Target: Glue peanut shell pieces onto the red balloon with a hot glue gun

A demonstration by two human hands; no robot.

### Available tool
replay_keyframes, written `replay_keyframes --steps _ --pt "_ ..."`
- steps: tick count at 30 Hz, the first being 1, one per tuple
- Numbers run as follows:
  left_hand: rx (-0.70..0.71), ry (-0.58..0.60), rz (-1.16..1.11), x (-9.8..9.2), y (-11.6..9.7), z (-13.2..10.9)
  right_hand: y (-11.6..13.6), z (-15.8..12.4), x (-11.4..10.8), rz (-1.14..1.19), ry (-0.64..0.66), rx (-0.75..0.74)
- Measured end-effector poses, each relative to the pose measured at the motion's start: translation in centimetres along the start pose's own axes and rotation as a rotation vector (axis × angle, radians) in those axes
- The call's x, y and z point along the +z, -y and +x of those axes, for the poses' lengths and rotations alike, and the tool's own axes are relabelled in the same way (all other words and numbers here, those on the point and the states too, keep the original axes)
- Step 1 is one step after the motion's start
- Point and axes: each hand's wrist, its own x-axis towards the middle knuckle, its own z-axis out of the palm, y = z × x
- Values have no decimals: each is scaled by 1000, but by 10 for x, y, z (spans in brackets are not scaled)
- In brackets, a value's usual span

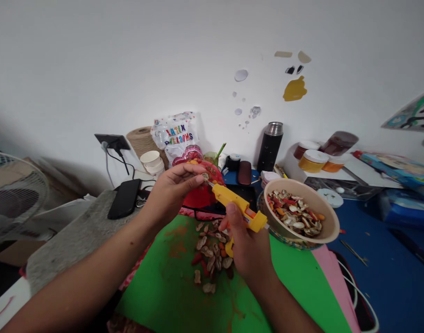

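My right hand grips a yellow hot glue gun, its nozzle pointing up and left. My left hand pinches a small peanut shell piece right at the nozzle tip. Below both hands lies a green foam sheet with a cluster of glued shell pieces, some painted red. A beige bowl full of shell pieces, several coloured red and orange, sits tilted just right of my right hand.
A black thermos, paint jars, a balloon packet, paper cups and a twine roll line the wall. A black phone lies at left, a fan at far left. Pink sheets lie right.
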Motion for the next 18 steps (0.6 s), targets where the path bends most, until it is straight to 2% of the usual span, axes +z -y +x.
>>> replay_keyframes --steps 9,14,18 --pt "-3 -5 10 -3 2 0 5 -1 -1 -14 -12 13" --pt "-11 -13 32 0 1 -2 -6 4 -2 11 11 -20" --pt "24 -55 62 -7 -11 3 -10 10 -3 4 -67 -35"
